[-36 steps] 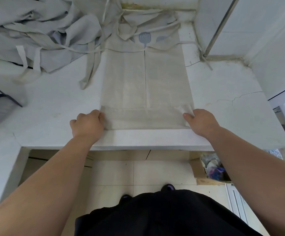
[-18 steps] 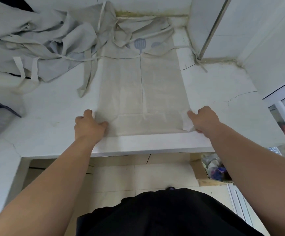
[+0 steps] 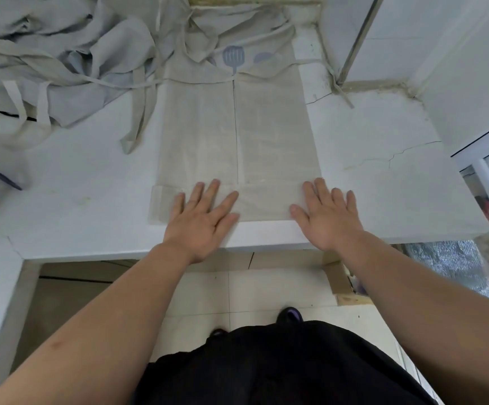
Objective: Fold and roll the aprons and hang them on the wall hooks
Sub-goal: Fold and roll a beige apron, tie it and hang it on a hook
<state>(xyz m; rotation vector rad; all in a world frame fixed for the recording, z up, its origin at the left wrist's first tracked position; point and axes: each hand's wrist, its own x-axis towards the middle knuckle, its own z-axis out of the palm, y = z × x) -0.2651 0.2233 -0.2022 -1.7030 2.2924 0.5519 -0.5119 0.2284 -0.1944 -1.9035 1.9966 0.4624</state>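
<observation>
Head view: apron (image 3: 237,135) lies as a long folded strip on the counter (image 3: 383,185), its near end turned over once. Left hand (image 3: 202,217) and right hand (image 3: 329,217) lie flat, fingers straight, pressing that fold (image 3: 162,204). Judgement: press evenly across and keep the turn square to the strip's sides. Roll tight toward the far end, since slack here would likely loosen the roll.

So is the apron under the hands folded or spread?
Folded: the apron is a narrow strip, near end turned over under left hand and right hand.
</observation>
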